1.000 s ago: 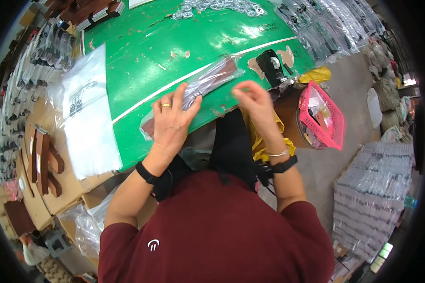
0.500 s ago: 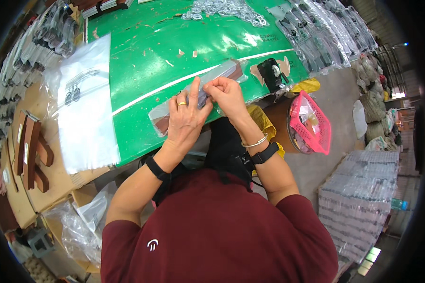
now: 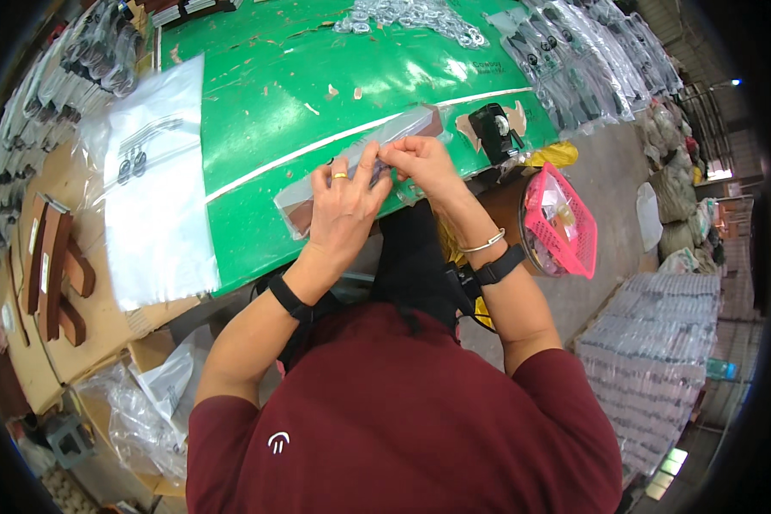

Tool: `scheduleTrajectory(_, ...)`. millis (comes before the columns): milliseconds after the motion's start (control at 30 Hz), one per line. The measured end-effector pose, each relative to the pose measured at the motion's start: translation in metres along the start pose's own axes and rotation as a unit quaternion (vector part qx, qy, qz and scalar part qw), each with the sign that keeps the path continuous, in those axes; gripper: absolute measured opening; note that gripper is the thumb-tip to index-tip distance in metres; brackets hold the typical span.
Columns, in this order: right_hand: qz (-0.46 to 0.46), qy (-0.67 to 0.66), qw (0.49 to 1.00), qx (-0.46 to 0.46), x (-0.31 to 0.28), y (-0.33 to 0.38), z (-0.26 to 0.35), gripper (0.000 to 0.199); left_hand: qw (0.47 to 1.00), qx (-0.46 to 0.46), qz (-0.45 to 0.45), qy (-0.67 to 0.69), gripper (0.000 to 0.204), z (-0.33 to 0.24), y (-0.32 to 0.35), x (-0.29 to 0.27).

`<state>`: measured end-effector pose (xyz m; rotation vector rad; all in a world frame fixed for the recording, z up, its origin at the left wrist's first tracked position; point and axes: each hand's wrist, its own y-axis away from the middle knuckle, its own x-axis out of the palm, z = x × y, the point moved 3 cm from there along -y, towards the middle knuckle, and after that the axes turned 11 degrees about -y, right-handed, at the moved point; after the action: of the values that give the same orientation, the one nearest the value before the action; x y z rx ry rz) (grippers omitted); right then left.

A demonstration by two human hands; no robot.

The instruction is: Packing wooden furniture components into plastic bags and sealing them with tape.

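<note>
A clear plastic bag (image 3: 403, 127) with a brown, wood-coloured piece inside lies slantwise along the near edge of the green table. My left hand (image 3: 344, 206) rests on its middle, fingers bent and pressed against the plastic, a ring on one finger. Close beside it, the thumb and forefinger of my right hand (image 3: 424, 167) are pinched together over the bag, touching or nearly touching the left fingertips. What lies in that pinch is too small to make out. A black tape dispenser (image 3: 494, 133) stands right of the bag, on a torn tan scrap.
Flat plastic bags (image 3: 158, 223) cover the table's left end. Small clear packets (image 3: 411, 19) are heaped at the back, with bagged parts (image 3: 574, 64) behind right. A pink basket (image 3: 564, 223) stands right of the table, brown wooden parts (image 3: 56, 265) on cardboard at left.
My right hand has shifted slightly right, still pinched. My left fingers are more bent, with the forefinger now against the right fingertips.
</note>
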<state>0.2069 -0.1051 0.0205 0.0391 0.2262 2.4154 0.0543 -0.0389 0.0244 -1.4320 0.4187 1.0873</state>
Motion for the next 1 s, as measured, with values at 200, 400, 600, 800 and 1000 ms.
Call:
scheduleTrajectory(200, 0.036, -0.056, 0.997, 0.025, -0.004, 0.015, 0.007, 0.037, 1.000, -0.009, 0.024, 0.015, 0.027, 0.011, -0.008, 0.002)
scheduleTrajectory(400, 0.023, -0.128, 0.991, 0.029, -0.007, 0.025, -0.007, 0.029, 0.997, -0.022, 0.060, 0.052, 0.041, 0.018, -0.015, 0.000)
scheduleTrajectory(600, -0.011, -0.195, 0.981, 0.014, 0.007, 0.019, -0.031, 0.020, 0.993, -0.027, 0.074, 0.093, 0.035, 0.028, -0.016, 0.005)
scheduleTrajectory(800, -0.014, -0.218, 0.975, 0.033, 0.013, 0.011, -0.028, 0.021, 0.981, -0.045, 0.101, 0.160, 0.032, 0.037, -0.026, 0.003)
scheduleTrajectory(1000, -0.038, -0.243, 0.969, -0.016, 0.022, 0.010, -0.035, 0.016, 0.976, -0.046, 0.129, 0.166, 0.034, 0.042, -0.031, 0.001)
